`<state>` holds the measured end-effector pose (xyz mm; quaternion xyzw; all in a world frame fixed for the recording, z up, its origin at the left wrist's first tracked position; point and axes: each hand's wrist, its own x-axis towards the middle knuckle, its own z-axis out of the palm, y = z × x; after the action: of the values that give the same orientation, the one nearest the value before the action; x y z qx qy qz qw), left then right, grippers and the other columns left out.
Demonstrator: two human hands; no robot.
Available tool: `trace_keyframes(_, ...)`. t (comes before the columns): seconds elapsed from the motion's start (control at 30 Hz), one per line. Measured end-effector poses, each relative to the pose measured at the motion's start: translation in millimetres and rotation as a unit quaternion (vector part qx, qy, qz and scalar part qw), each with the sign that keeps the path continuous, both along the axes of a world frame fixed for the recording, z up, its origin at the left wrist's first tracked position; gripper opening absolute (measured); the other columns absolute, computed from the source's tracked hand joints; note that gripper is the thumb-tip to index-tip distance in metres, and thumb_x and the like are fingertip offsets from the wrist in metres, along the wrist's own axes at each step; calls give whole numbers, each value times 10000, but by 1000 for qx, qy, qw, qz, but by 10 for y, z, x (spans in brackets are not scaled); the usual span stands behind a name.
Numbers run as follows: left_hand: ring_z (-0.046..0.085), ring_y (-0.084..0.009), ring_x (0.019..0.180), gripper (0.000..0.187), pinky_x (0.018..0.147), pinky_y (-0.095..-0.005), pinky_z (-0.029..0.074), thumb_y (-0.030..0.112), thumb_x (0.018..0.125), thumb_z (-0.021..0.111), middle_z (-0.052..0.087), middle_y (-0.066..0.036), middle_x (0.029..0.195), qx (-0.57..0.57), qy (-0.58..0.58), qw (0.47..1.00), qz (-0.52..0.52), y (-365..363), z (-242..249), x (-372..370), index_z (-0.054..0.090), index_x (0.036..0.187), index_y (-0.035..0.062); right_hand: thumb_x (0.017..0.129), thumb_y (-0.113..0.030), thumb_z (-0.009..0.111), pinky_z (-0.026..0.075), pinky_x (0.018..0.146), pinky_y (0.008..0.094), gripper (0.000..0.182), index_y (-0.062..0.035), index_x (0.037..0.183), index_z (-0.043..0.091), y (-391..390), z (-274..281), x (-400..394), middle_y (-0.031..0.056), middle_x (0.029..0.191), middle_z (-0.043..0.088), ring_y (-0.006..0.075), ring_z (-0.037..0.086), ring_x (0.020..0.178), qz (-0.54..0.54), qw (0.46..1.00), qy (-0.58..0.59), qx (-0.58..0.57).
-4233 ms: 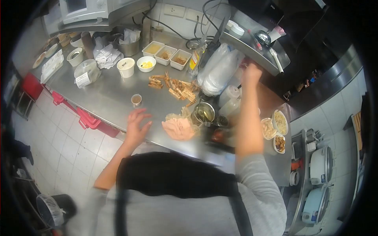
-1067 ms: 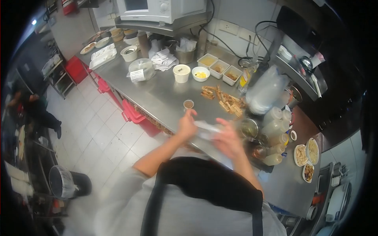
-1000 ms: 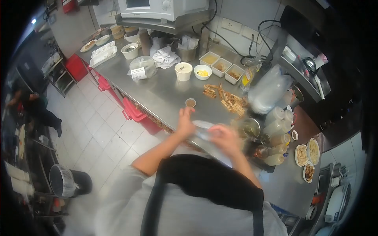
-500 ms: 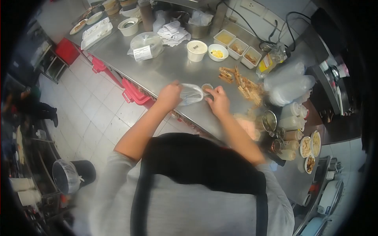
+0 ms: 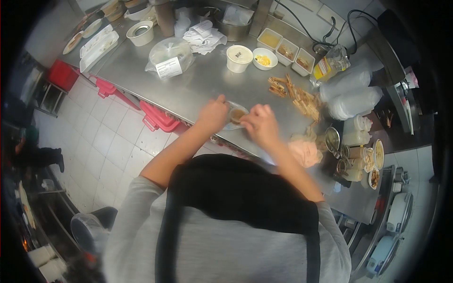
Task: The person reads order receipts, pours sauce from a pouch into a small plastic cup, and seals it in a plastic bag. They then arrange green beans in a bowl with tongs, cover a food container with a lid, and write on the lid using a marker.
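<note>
Both hands point(image 5: 212, 114) now on sauce cup point(image 5: 236, 114), fingers clamped, steel counter point(image 5: 198, 87), tiled floor point(image 5: 106, 141).

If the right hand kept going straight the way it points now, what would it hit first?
Most likely the small sauce cup: the right hand points left at it, fingertips about touching. Just beyond is the left hand. Blur hides the exact contact.

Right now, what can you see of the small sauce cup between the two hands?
The small sauce cup is a little round, open-topped cup with brownish contents, standing upright near the front edge of the steel counter. A clear plastic bag lies around or under it. The left hand and right hand close in from either side; blur hides their exact contact.
</note>
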<state>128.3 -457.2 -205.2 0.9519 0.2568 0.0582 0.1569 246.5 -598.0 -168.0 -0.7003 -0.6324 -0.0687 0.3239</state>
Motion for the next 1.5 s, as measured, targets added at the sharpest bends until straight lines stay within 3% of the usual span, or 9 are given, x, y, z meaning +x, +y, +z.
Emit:
trace_keyframes(0.2, 581, -346, 906, 401, 775, -418, 487, 167, 589, 767, 532, -148, 1005, -56, -76, 995, -37, 64, -52, -88, 609, 946, 75, 653, -96, 682, 402, 688, 351, 104, -138, 741, 644, 148, -492, -129, 18, 828, 508, 233, 487, 814, -11, 999, -36, -13)
trace_keyframes(0.47, 578, -353, 838, 212, 754, -436, 472, 173, 715, 638, 540, -171, 915, -62, -138, 984, -91, 30, -291, -56, 677, 922, 148, 661, -105, 698, 463, 688, 355, 567, -146, 1155, 425, 188, -837, 32, 91, 823, 562, 280, 563, 789, -204, 894, 379, -121)
trace_keyframes(0.6, 567, -334, 846, 152, 736, -444, 458, 143, 732, 602, 565, -173, 827, -8, -126, 988, -93, -67, -78, -39, 657, 852, 67, 706, -93, 645, 469, 656, 347, 330, -92, 1020, 543, 184, 71, -229, 117, 787, 578, 285, 589, 743, -65, 955, 288, -13)
trace_keyframes(0.7, 589, -348, 817, 139, 697, -449, 479, 92, 769, 527, 571, -179, 851, 43, -70, 992, -96, -88, -79, -45, 637, 832, 36, 701, -78, 620, 470, 678, 372, 285, -74, 985, 594, 87, 463, -134, 121, 797, 581, 306, 591, 792, -25, 876, 481, 1)
trace_keyframes(0.8, 591, -376, 847, 158, 715, -463, 482, 84, 746, 542, 557, -196, 975, 24, -41, 994, -99, -93, -114, -14, 633, 867, 40, 684, -103, 635, 473, 723, 404, 363, -70, 1043, 597, 86, -420, 425, 135, 863, 601, 317, 591, 839, -60, 980, 146, -122)
trace_keyframes(1.3, 622, -308, 669, 267, 638, -397, 503, 116, 762, 573, 626, -163, 723, 76, 19, 972, -220, 193, 240, 65, 629, 1019, 69, 628, -168, 722, 437, 859, 418, 475, -93, 1078, 590, 214, -1014, 167, 175, 1080, 565, 331, 540, 980, -44, 936, 285, -201)
trace_keyframes(1.37, 578, -171, 580, 306, 557, -291, 482, 85, 809, 555, 582, -66, 637, -288, -116, 934, -179, 165, 1106, -71, 587, 1112, 57, 579, -171, 761, 441, 858, 408, 507, -104, 1056, 602, 238, -1053, 149, 162, 1045, 560, 326, 545, 971, -61, 931, 305, -193)
trace_keyframes(1.47, 563, -107, 639, 525, 608, -244, 466, 144, 835, 609, 559, -20, 686, -596, -319, 693, -251, 494, 1415, -298, 384, 1292, 15, 494, -187, 826, 453, 856, 394, 600, -124, 1048, 607, 103, -722, 5, 144, 999, 532, 337, 543, 978, -105, 956, 215, -171)
trace_keyframes(1.5, 585, -146, 721, 624, 687, -286, 478, 197, 788, 671, 579, -35, 750, -545, -317, 752, -192, 568, 1279, -330, 366, 1301, 15, 495, -219, 833, 449, 868, 393, 643, -128, 1084, 589, 129, -837, 49, 150, 1050, 509, 341, 531, 999, -92, 961, 199, -169)
